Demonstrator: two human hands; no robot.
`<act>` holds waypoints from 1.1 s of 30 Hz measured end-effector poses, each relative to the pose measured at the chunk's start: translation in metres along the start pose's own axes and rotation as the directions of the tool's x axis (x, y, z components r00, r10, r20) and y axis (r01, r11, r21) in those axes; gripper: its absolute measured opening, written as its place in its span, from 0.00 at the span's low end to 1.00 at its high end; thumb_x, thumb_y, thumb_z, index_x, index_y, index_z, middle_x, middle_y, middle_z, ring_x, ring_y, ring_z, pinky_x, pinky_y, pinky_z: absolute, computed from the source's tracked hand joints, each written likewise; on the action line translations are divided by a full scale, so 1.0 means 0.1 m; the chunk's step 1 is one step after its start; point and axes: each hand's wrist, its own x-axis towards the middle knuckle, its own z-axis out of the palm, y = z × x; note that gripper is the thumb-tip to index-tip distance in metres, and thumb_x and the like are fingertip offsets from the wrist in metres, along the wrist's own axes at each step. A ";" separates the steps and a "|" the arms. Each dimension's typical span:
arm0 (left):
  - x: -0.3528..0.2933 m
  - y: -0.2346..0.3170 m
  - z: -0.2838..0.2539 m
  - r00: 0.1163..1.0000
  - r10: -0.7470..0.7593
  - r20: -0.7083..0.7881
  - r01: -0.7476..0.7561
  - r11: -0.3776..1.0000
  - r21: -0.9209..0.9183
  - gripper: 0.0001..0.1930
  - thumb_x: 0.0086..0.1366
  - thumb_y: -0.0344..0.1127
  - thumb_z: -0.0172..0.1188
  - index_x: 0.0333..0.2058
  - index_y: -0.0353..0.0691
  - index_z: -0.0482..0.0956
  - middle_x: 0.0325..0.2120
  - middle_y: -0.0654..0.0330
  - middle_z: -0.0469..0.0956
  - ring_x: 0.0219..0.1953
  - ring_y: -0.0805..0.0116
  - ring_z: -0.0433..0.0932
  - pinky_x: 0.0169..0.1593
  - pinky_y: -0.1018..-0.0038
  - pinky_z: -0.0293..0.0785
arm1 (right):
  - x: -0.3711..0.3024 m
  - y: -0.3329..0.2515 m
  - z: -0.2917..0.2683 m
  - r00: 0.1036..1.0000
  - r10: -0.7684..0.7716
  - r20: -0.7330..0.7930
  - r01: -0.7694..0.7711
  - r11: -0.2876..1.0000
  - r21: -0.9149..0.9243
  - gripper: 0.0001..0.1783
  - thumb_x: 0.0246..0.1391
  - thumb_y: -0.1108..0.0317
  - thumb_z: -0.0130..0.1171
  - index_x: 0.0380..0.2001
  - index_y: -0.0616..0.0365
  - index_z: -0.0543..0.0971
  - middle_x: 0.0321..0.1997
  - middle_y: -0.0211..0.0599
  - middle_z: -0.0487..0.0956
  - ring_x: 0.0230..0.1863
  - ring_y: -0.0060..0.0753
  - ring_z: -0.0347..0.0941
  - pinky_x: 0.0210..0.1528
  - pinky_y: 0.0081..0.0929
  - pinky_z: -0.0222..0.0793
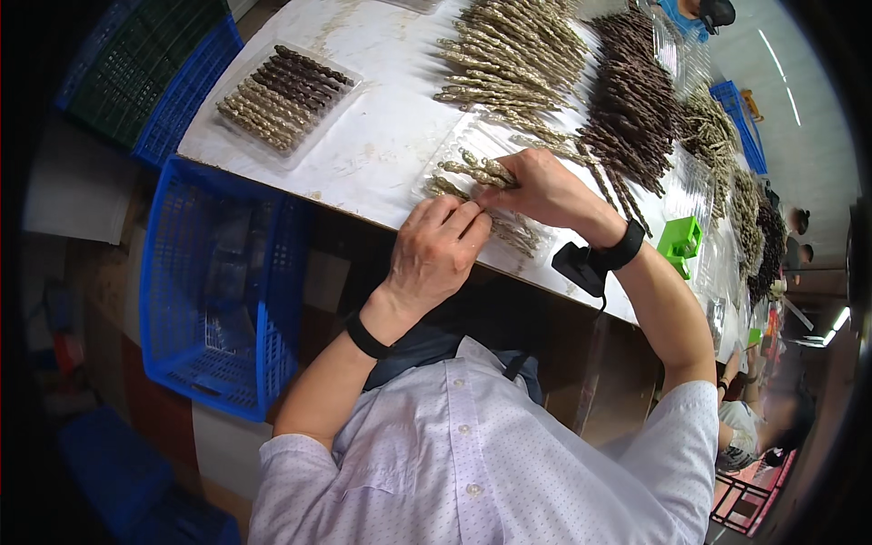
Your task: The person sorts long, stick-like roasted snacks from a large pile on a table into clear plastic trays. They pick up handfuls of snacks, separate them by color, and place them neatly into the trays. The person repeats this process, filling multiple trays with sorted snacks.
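Evidently both hands are busy at the near edge of the table (381, 123), close together over a clear plastic tray (483, 138). The right hand (545, 188) is curled, thumb and fingers closing on gold twisted sticks (463, 171) that lie in it. The left hand (434, 250) meets its fingertips from below, fingers bent and bunched; I can't tell whether it pinches a stick, because the knuckles hide the contact. I'd guess the two work so tightly to keep such thin pieces in line.

Just beyond the tray, a loose pile of gold sticks (513, 59) spreads toward the far side, with a heap of dark brown sticks (631, 104) to its right; both lie within reach, which is probably why they sit there. Toward the near left corner rests a filled tray (289, 104), dark rows on its far side and gold on its near side, perhaps set there to keep the working spot free. A bright green plastic holder (679, 243) stands near the edge, right of the right wrist. Below the table's left corner, a blue plastic crate (204, 300) gapes open.
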 end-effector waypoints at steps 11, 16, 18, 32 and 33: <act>0.02 0.00 0.01 1.000 0.002 -0.012 -0.002 1.000 -0.020 0.12 0.52 0.29 0.67 0.37 0.39 0.81 0.40 0.61 0.79 0.43 0.61 0.76 0.47 0.64 0.74 | -0.04 0.14 -0.07 0.919 -0.254 -0.301 0.275 0.961 0.029 0.16 0.54 0.59 0.67 0.31 0.63 0.83 0.24 0.48 0.78 0.26 0.45 0.75 0.32 0.37 0.70; -0.01 -0.01 0.01 1.000 -0.011 -0.006 0.011 0.999 -0.032 0.14 0.51 0.29 0.67 0.38 0.39 0.81 0.41 0.61 0.80 0.43 0.60 0.77 0.47 0.63 0.75 | -0.11 -0.08 -0.38 0.986 -0.079 -0.144 0.092 0.992 0.088 0.13 0.56 0.61 0.65 0.35 0.62 0.84 0.24 0.45 0.78 0.26 0.41 0.75 0.32 0.34 0.70; -0.01 -0.02 0.02 1.000 -0.013 -0.006 0.013 0.999 -0.038 0.14 0.51 0.29 0.67 0.38 0.39 0.81 0.41 0.61 0.80 0.44 0.60 0.77 0.48 0.63 0.75 | -0.17 -0.18 -0.46 0.995 0.033 -0.094 -0.022 0.994 0.110 0.13 0.56 0.62 0.65 0.35 0.62 0.84 0.22 0.45 0.78 0.24 0.40 0.75 0.30 0.34 0.70; 0.01 0.00 0.01 1.000 -0.023 0.000 0.023 0.999 -0.048 0.14 0.51 0.29 0.68 0.39 0.39 0.81 0.41 0.62 0.80 0.44 0.61 0.76 0.48 0.64 0.73 | -0.22 0.28 -0.40 0.968 0.074 -0.240 0.180 0.461 0.869 0.10 0.66 0.61 0.58 0.38 0.57 0.79 0.35 0.23 0.76 0.34 0.14 0.65 0.41 0.20 0.64; 0.01 0.00 0.01 1.000 -0.026 -0.001 0.026 0.998 -0.049 0.14 0.51 0.29 0.68 0.38 0.39 0.81 0.41 0.62 0.80 0.44 0.61 0.76 0.48 0.64 0.73 | -0.23 0.29 -0.41 0.969 0.058 -0.241 0.178 0.515 0.838 0.10 0.66 0.61 0.57 0.37 0.57 0.78 0.34 0.22 0.75 0.33 0.14 0.65 0.39 0.19 0.64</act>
